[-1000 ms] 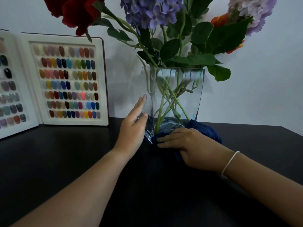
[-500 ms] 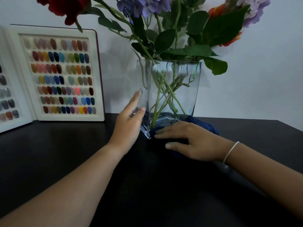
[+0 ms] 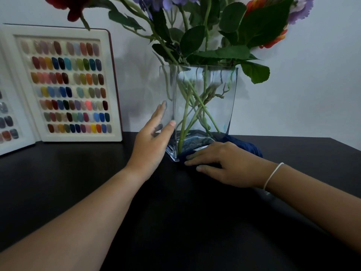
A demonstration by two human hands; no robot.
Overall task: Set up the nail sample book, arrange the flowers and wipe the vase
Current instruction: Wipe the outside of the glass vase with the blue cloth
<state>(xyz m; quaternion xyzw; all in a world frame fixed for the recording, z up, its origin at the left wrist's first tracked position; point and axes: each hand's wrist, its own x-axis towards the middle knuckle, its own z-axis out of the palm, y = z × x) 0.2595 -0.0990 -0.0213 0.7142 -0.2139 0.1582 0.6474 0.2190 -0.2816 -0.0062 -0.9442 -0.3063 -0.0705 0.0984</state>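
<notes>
Two hands work at the foot of the vase (image 3: 203,106), which stands upright toward the far middle of the dark table (image 3: 78,182), near the wall. That table is the biggest thing here; next comes the nail sample book (image 3: 64,85), propped open and upright at the far left, well apart from the vase. The flowers (image 3: 195,26) fill the vase's mouth, red, purple and orange heads spreading wide, stems crossing inside the glass.

At the vase's left face the left hand (image 3: 150,143) lies flat with straight fingers, steadying the glass rather than gripping it. Lower right, the right hand (image 3: 220,165) presses a dark blue cloth (image 3: 248,147) against the near base, fingers spread and fairly flat on top of it — pinching nothing that I can see.

To wipe well, I would judge the left palm should brace firmly while the cloth travels up the near face in even strokes, since the tall, top-heavy bunch could tip the glass. Low leaves overhang the rim on the right — likely to snag the cloth near the top.
</notes>
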